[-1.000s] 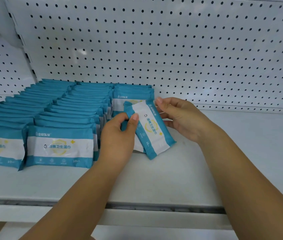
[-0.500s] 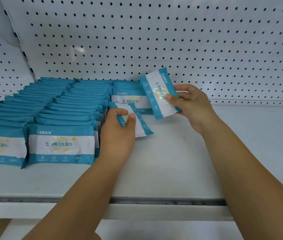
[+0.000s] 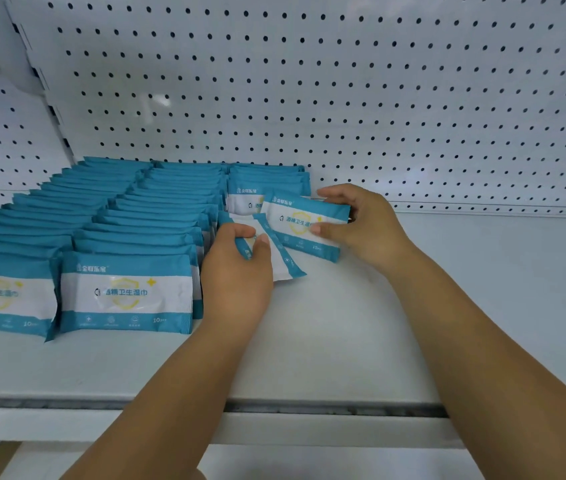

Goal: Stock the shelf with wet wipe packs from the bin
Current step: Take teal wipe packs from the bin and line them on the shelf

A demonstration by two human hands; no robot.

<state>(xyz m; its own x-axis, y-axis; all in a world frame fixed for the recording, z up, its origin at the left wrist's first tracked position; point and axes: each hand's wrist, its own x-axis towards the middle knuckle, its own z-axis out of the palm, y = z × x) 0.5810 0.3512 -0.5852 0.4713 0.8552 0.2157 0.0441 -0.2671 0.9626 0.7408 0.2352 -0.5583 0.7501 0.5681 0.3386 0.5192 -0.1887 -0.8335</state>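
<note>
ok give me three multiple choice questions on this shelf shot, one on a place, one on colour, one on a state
1. Where is the pack held by the right hand?
A. at the front of the short rightmost row
B. on the shelf's front edge
C. in a bin

2. What colours are the wet wipe packs?
A. red and black
B. teal and white
C. orange and purple

3. What is the left hand doing?
A. lying flat on the shelf
B. hanging empty
C. gripping a tilted pack

Answers:
1 A, it is held just ahead of that row, near the pegboard.
2 B, teal bands frame a white middle.
3 C, thumb and fingers curl round the slanted pack.
</note>
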